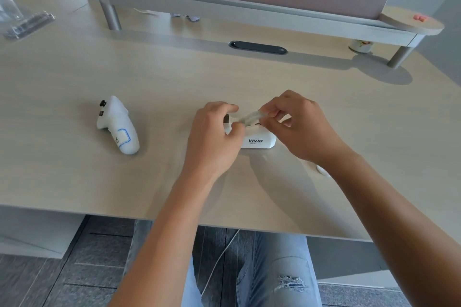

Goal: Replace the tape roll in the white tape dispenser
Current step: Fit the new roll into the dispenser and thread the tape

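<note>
While the white tape dispenser (258, 141) sits on the pale wooden desk (74, 177) just in front of me, a little right of the middle, its near side faces me with the word VIVID printed in dark letters. Above its top I hold a clear tape roll (250, 117), tilted and partly hidden by my fingers, so I cannot tell whether it touches the dispenser or sits in its cradle. My right hand (299, 124) pinches the right end of the roll between thumb and curled fingertips. My left hand (214, 132) curls over the dispenser's left end, fingers bent against the roll and the body; whether it truly grips either one I cannot tell. Both my forearms are bare and reach forward from the desk's near edge.

Well to the left lies a white handheld controller (118, 126) on its side, with dark buttons at its far end and a blue-edged label near its base. Farther back, a dark oval cable slot (258, 48) is set into the desk, and behind it a grey monitor riser (249, 11) stands on round legs. At the far left lies some clear plastic packaging (22, 20).
</note>
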Motion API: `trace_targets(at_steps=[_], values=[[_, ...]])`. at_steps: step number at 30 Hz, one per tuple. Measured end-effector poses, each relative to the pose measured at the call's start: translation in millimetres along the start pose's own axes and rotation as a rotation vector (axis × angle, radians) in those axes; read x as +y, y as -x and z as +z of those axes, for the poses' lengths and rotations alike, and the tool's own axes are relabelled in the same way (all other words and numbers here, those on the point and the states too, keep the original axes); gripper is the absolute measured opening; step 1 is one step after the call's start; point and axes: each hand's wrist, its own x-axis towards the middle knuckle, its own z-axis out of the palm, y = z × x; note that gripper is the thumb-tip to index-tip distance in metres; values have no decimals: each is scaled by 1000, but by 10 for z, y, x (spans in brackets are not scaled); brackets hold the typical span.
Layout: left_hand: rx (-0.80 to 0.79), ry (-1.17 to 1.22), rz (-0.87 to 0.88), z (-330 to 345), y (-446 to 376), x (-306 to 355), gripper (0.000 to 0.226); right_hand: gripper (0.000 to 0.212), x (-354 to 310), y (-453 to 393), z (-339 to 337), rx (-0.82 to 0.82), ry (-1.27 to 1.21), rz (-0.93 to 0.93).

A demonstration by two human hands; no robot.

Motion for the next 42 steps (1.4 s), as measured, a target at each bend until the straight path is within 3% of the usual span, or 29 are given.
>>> trace_targets(at_steps=[11,23,42], values=[[-95,-166,-120,-33,-231,231,30,12,131,35,58,28,-139,35],[-155,-3,-334,-48,-256,324,29,13,207,14,52,-1,-178,21],[19,1,-186,-83,-219,159,25,10,-13,-77,41,13,-45,9]])
